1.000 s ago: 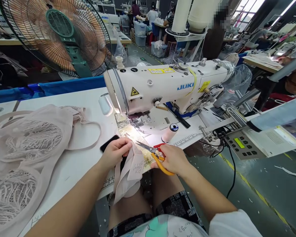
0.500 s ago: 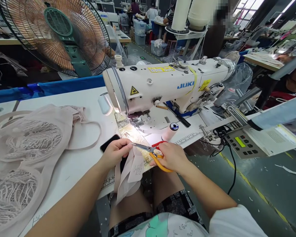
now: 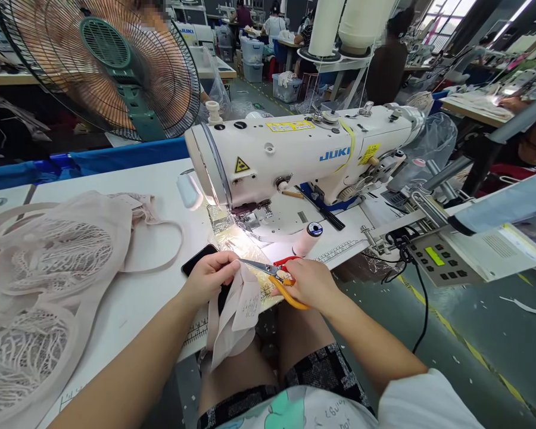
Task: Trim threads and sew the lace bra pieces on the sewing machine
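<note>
My left hand (image 3: 211,275) pinches the top of a pale pink fabric piece (image 3: 239,310) with printed text, which hangs down over the table's front edge. In my right hand (image 3: 310,283) is a pair of scissors (image 3: 268,270) with one red and one orange handle. Their blade tips point left and meet the fabric at my left fingertips; whether the tips touch it I cannot tell. Under my left hand lies a black phone (image 3: 199,257), partly hidden. A pale pink lace bra (image 3: 102,238) is spread on the table to the left.
A white sewing machine (image 3: 268,158) stands beyond my hands with its lamp lit. Close by are a pink thread cone (image 3: 307,239) and a black-handled tool (image 3: 328,215). A fan (image 3: 111,65) stands at the back left, a control box (image 3: 446,256) at the right. Several people sit behind.
The scissor handles have closed together very slightly. Otherwise both hands, the scissors and the fabric stay nearly in place.
</note>
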`<state>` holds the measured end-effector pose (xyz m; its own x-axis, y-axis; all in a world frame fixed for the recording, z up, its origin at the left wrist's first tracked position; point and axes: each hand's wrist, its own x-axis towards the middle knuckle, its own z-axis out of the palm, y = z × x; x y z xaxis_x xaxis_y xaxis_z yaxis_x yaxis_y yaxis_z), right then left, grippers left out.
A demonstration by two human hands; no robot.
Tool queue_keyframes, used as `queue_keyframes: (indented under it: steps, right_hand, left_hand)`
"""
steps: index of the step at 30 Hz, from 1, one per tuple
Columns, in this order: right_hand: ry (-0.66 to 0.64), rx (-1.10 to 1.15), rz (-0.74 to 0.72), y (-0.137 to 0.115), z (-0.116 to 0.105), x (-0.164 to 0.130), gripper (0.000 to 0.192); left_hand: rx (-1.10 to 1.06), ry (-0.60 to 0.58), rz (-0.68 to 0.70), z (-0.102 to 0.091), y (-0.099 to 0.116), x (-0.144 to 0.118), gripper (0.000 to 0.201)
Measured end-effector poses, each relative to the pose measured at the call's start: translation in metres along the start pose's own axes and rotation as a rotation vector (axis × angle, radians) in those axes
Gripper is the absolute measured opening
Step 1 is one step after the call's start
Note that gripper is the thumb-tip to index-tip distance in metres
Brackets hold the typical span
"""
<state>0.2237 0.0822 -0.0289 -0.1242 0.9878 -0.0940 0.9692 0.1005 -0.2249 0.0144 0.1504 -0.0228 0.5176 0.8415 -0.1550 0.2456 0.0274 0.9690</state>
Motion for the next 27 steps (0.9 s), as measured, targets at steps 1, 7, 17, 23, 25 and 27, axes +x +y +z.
queue_keyframes:
  steps: [1,7,17,23,25,27]
  right_hand:
    - [-0.005,0.022,0.011,0.001,-0.001,0.000,0.054]
    - [0.063,0.052,0.005,0.008,-0.006,-0.004,0.055]
    - [0.020,-0.018,-0.032,0.011,-0.005,-0.006,0.058]
    - [0.015,-0.029,-0.043,0.009,-0.005,-0.005,0.059]
    - [0.011,-0.037,-0.046,0.009,-0.005,-0.004,0.059]
    - [0.009,-0.043,-0.044,0.009,-0.005,-0.004,0.059]
  left_hand:
    - [-0.005,0.000,0.022,0.000,0.000,0.000,0.031]
    - [0.015,0.019,0.144,0.002,-0.003,0.001,0.024]
    - [0.116,0.034,0.239,0.002,-0.006,0.002,0.021]
    - [0.147,0.000,0.221,0.001,-0.004,0.001,0.023]
    - [0.154,-0.002,0.204,0.001,-0.002,0.001,0.025]
    - [0.154,-0.002,0.178,0.001,0.000,0.000,0.027]
